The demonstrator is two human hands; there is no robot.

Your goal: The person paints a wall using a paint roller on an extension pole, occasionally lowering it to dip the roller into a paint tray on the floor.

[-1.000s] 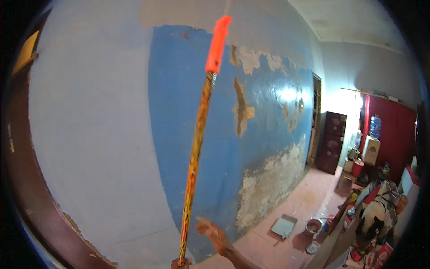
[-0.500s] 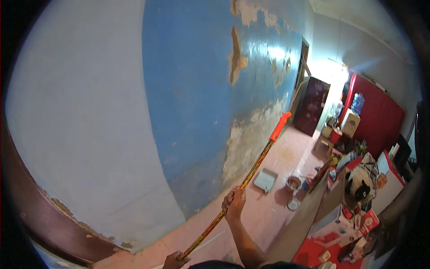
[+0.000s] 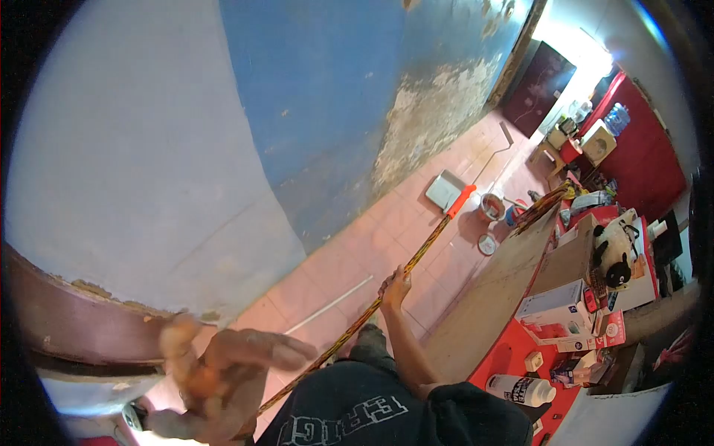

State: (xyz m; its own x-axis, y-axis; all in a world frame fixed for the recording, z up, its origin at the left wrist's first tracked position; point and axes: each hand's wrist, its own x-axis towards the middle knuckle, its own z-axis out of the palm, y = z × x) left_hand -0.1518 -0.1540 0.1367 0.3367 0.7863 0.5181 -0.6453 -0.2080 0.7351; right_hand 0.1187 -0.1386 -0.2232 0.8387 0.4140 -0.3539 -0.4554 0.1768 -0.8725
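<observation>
Here the right hand [image 3: 395, 285] is clenched round the middle of the long patterned pole [image 3: 387, 286], which slants over the pink tiled floor [image 3: 349, 253] with its orange grip [image 3: 462, 201] near the paint tray [image 3: 444, 190], while the left hand [image 3: 216, 379], blurred and close to the camera, is spread and released beside the pole's lower end.

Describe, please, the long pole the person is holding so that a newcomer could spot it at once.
Start at the blue wall and drop to the pink tiled floor below it. The pole slants across that floor, gripped midway by the right hand. Unlike the thin white rod lying nearby, it is yellow-and-dark patterned with a bright orange grip at its far end.
</observation>
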